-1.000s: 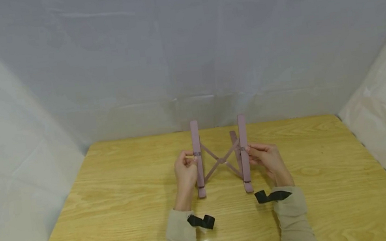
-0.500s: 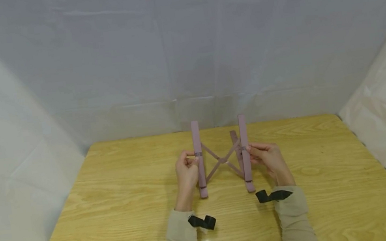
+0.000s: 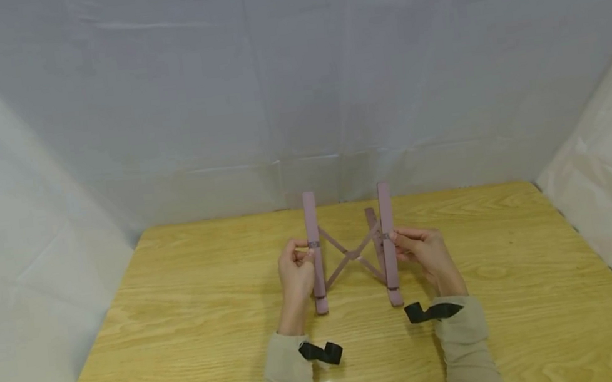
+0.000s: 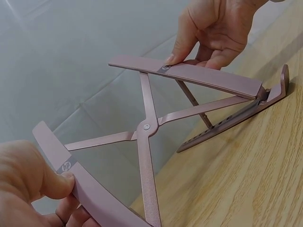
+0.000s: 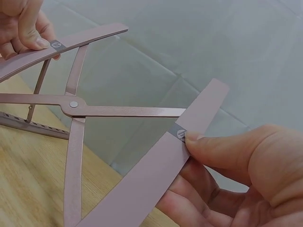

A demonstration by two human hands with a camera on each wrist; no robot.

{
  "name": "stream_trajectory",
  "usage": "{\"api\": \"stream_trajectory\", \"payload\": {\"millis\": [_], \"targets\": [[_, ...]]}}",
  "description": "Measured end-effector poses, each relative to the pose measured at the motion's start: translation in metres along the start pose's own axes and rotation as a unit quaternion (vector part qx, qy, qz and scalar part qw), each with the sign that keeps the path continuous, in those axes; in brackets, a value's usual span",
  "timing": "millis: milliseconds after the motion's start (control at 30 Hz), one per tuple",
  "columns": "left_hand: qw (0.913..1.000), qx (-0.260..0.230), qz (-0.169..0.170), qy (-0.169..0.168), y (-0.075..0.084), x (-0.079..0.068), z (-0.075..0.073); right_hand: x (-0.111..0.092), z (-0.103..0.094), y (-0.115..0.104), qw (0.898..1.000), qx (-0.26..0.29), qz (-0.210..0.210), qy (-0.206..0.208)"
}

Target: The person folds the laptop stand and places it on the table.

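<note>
A pink folding laptop stand (image 3: 352, 255) stands unfolded on the wooden table, its two long arms joined by a riveted X brace (image 4: 147, 126). My left hand (image 3: 296, 274) pinches the left arm beside its grey logo band, thumb on top and fingers beneath. On the other side, my right hand (image 3: 426, 253) grips the right arm (image 5: 156, 165) at the matching band, thumb pressed near the logo. Below the right arm a slotted base rail (image 4: 222, 125) and a thin prop show in the left wrist view. Small upturned lips (image 4: 284, 78) form the front ends.
The wooden table (image 3: 200, 354) reaches back to a grey sheet wall (image 3: 306, 90), with pale sheets (image 3: 3, 219) hanging at both sides. Black straps (image 3: 321, 353) are worn over the beige sleeves (image 3: 287, 376).
</note>
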State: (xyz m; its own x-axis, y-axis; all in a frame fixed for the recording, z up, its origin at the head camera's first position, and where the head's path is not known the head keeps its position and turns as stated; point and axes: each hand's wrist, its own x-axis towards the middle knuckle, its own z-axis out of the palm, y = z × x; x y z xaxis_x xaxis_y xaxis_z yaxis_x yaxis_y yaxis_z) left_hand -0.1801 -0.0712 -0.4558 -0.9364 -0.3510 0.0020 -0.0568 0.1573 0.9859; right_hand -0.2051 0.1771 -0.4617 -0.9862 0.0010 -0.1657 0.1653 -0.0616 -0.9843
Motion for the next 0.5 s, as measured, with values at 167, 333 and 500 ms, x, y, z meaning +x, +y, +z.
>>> {"api": "stream_trajectory", "payload": {"millis": [167, 333, 500], "targets": [[1.0000, 0.000, 0.005, -0.001, 0.0000, -0.0003, -0.0008, 0.0007, 0.0008, 0.0008, 1.000, -0.005, -0.004, 0.002], [1.0000, 0.001, 0.005, 0.000, -0.0005, 0.0005, -0.0009, 0.0011, 0.0022, 0.0006, 1.000, -0.001, -0.003, 0.008], [1.0000, 0.003, 0.002, -0.004, -0.0007, 0.0013, -0.0018, 0.0012, 0.0031, 0.0001, 1.000, 0.002, -0.001, 0.010]]}}
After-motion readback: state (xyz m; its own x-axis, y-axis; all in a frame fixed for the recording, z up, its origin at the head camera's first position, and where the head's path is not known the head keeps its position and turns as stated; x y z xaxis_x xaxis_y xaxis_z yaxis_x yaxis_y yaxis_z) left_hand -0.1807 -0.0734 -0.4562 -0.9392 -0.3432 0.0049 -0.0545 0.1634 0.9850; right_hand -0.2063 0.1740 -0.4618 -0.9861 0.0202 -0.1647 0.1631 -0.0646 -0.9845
